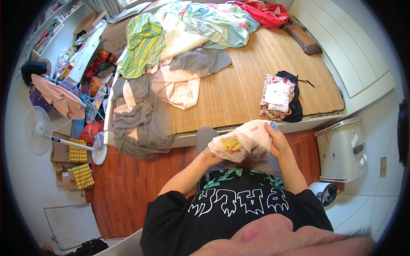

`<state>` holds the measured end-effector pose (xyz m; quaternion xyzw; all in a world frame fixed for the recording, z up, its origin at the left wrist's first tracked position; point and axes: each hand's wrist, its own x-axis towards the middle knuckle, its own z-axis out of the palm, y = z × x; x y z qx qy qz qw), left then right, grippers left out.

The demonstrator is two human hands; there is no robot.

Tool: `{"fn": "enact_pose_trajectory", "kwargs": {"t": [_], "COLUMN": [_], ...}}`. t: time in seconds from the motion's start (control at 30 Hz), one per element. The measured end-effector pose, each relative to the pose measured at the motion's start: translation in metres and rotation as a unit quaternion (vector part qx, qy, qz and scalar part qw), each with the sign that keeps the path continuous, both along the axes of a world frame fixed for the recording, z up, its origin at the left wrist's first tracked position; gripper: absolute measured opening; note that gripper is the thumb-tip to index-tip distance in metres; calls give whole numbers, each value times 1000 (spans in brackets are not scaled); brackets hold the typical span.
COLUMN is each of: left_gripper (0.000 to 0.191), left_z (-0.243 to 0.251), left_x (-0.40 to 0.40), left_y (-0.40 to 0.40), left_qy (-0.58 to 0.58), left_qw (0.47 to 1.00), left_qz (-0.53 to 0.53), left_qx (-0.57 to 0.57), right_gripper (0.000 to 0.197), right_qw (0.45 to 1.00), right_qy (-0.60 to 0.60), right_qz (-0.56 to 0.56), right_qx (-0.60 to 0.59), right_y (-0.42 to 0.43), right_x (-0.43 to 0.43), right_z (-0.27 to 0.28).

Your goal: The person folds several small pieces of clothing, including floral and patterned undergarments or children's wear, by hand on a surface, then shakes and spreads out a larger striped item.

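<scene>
Between my two hands, above my lap, is a white cloth garment with a yellow cartoon animal and a red bow printed on it. My left hand grips its left lower end, with the fingers hidden under the fabric. At the right end my right hand holds it with the thumb on top, beside a small blue patch of cloth. Past my hands, near the bed's front edge, lies a stack: a folded white garment on a red-and-white floral cloth, partly over a black cloth item.
A bamboo mat covers the bed. Grey and peach fabric hangs over its left front corner; rumpled bedding lies at the back. A standing fan is at left, a bedside cabinet and waste bin at right.
</scene>
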<state>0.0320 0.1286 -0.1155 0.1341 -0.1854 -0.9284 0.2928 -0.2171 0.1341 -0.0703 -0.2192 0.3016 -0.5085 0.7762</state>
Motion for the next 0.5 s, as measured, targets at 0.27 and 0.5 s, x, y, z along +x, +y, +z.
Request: {"fn": "enact_pose_trajectory", "kwargs": {"t": [0.27, 0.5], "left_gripper": [55, 51], "left_z": [-10, -14], "left_x": [-5, 9], "left_y": [1, 4], "left_qy": [114, 25], "left_qw": [988, 994], "left_qz": [74, 74], "left_qx": [66, 72], "right_gripper": [30, 34], "right_qw": [998, 1000], "right_qy": [10, -20], "right_qz": [-62, -7], "right_qx": [12, 4], "right_y": [8, 14], "right_x": [18, 48], "right_z": [0, -5]}}
